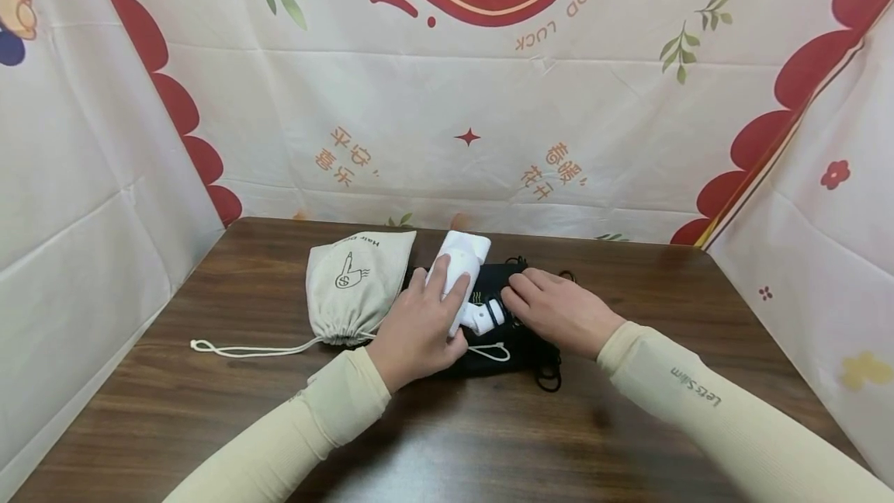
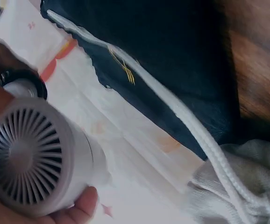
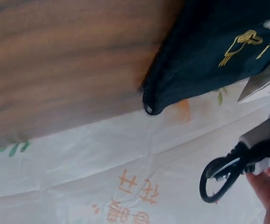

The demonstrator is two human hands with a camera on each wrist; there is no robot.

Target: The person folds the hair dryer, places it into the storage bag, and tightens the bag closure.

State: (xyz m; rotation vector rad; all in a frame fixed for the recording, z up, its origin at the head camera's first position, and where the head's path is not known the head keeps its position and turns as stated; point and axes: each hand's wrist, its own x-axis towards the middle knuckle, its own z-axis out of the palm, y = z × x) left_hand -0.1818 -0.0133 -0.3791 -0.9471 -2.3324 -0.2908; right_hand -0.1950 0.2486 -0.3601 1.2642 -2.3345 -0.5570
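Observation:
A white hair dryer (image 1: 457, 266) with a slatted round vent, plain in the left wrist view (image 2: 25, 156), is gripped by my left hand (image 1: 422, 328) round its body. My right hand (image 1: 559, 309) pinches a black cord (image 3: 223, 172) beside the dryer's white handle (image 1: 483, 317); the right wrist view shows the cord looped at the fingertips. Under both hands lies a black cloth pouch (image 3: 209, 56) with gold print. A beige drawstring bag (image 1: 359, 278) lies to the left of the dryer, partly on the pouch.
The brown wooden table (image 1: 209, 418) has patterned cloth (image 1: 433, 99) hanging behind it and at both sides. One white drawstring (image 1: 258, 351) stretches left from the beige bag, another (image 1: 492, 352) lies on the pouch. Black cord loops (image 1: 548, 379) stick out at the pouch's right edge.

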